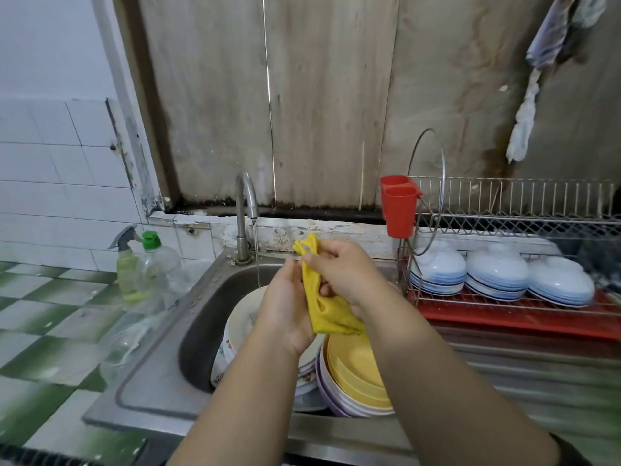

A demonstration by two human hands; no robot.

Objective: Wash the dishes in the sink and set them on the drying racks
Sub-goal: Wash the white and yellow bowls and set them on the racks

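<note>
Green-checked tile counter (43,317), steel sink (188,317) under a stained board wall, tap (247,210) running. Both hands above the dishes (353,368) in the basin: left hand (285,311) and right hand (342,274) each curled tight on a yellow cloth (319,307). Drying rack (524,230) at right holds white bowls (497,274).

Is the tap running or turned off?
Running: a thin stream of water falls from the tap spout into the sink.

Yellow plates (353,368) and white bowl (242,322) stacked in sink (201,297); upturned bowls (497,275) on rack (514,309)
</note>
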